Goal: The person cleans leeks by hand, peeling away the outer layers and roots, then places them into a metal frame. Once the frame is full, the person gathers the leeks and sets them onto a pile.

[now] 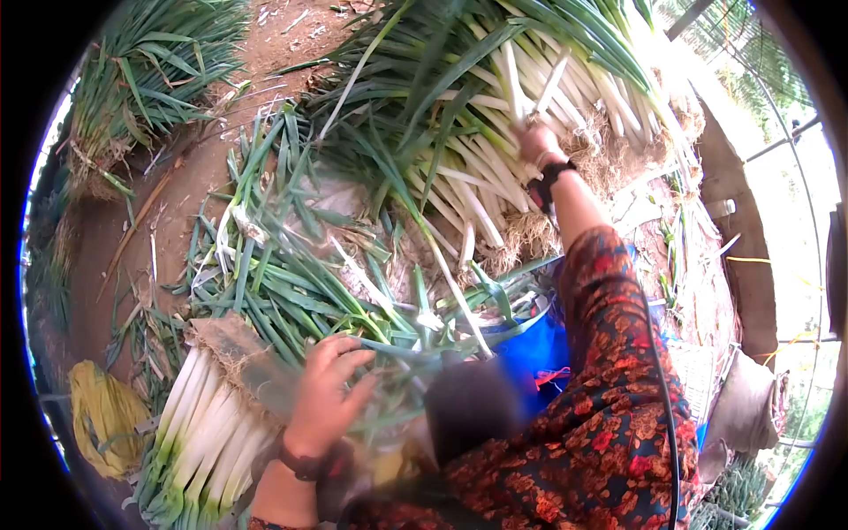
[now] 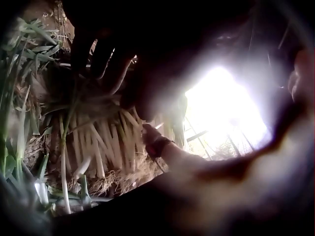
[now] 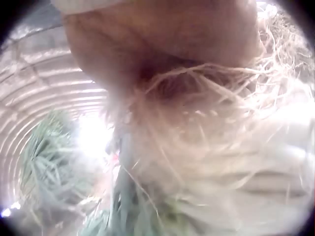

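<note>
In the head view the right hand (image 1: 539,141) reaches into a large heap of leeks (image 1: 486,168), among white stalks near their roots (image 1: 521,238); its fingertips are hidden there. The right wrist view has that hand (image 3: 167,44) close against pale roots (image 3: 221,88) and blurred stalks. The left hand (image 1: 331,389) is raised over loose green leaves (image 1: 291,291), fingers spread and slightly bent, holding nothing. Dark fingers of the left hand (image 2: 103,64) show in the left wrist view, above the white stalks (image 2: 103,142).
A row of trimmed leeks (image 1: 212,424) lies at lower left beside a yellow bag (image 1: 106,420). Another leek pile (image 1: 141,79) is at upper left. Something blue (image 1: 534,358) lies before the person, near a dark blurred object (image 1: 473,411). A low wall edge (image 1: 746,230) runs at right.
</note>
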Demonstrator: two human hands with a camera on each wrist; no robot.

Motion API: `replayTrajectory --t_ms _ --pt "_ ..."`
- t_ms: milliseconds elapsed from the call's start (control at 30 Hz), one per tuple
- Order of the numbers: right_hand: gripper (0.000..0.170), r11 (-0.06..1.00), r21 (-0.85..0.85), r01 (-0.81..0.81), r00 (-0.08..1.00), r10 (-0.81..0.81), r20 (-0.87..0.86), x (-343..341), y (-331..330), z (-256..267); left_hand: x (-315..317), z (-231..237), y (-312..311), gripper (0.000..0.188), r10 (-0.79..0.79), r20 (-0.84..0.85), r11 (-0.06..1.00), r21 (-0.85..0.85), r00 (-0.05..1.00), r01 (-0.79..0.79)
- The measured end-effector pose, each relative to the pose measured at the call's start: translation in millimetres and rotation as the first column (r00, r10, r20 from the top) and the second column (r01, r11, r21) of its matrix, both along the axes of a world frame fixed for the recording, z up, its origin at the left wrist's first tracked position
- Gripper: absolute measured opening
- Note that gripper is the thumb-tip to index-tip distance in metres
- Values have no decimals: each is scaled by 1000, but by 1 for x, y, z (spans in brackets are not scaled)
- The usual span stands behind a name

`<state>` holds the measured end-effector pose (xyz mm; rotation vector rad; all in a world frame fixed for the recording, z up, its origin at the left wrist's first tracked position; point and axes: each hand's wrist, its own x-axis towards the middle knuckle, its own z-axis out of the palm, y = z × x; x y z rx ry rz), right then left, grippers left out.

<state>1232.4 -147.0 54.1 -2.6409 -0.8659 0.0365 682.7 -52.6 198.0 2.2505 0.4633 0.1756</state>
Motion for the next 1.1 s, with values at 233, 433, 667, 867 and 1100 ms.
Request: replayTrajectory --t_ms 233,433,667,867,1100 --pt "47 998 57 19 700 27 -713 -239 -49 -137 -16 1 -9 31 -4 5 997 78 1000 4" --pt "41 873 94 479 537 -207 -818 -312 -73 -98 -30 -8 -8 31 24 -17 995 96 1000 -23" --pt "34 951 198 237 581 25 -813 -366 -111 0 -31 -12 -4 29 30 59 991 129 998 -38" --pt "31 953 298 -57 711 248 -658 -403 -176 43 -21 -6 -7 56 7 214 882 460 977 -107" --pt "15 912 294 -287 747 405 -527 -407 -163 133 -54 38 19 28 25 458 489 770 889 -410"
